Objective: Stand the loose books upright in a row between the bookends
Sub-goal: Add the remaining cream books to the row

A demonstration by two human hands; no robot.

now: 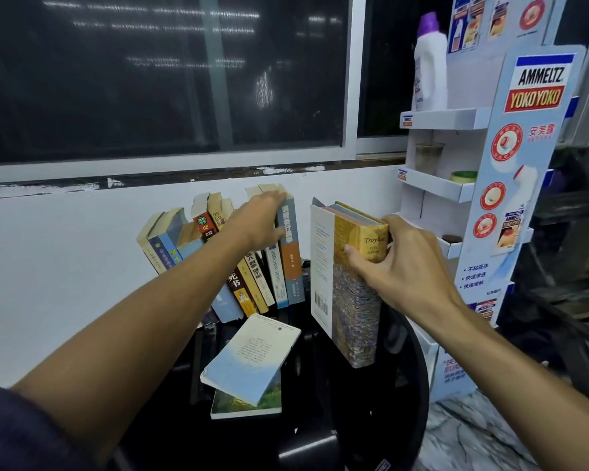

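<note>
On the dark worktop: a row of books (252,260) leaned leftward against the white wall (65,253) under the window (164,76).
Left hand (259,219): reached far forward with the arm nearly straight, palm down, fingers laid over the top of the blue-and-orange book (290,260) at the right end of the row; its grip was flat and pressing, not wrapped around anything.
Right hand (388,263): held out with the wrist bent, thumb on the spine and fingers over the far cover; its grip was closed on the thick yellow hardback (354,300).
Yellow hardback: stood upright just right of the row, apart from it, spine toward the camera, white back cover facing left.
Loose books: a pale blue paperback (252,358) lay tilted in front of the row, resting partly on a green-covered book (245,406) lying flat beneath it.
Right side: a cardboard display stand (531,158) carried a white bottle with a purple cap (429,66) on its top shelf.
Bookends: I could not tell where they stood.
</note>
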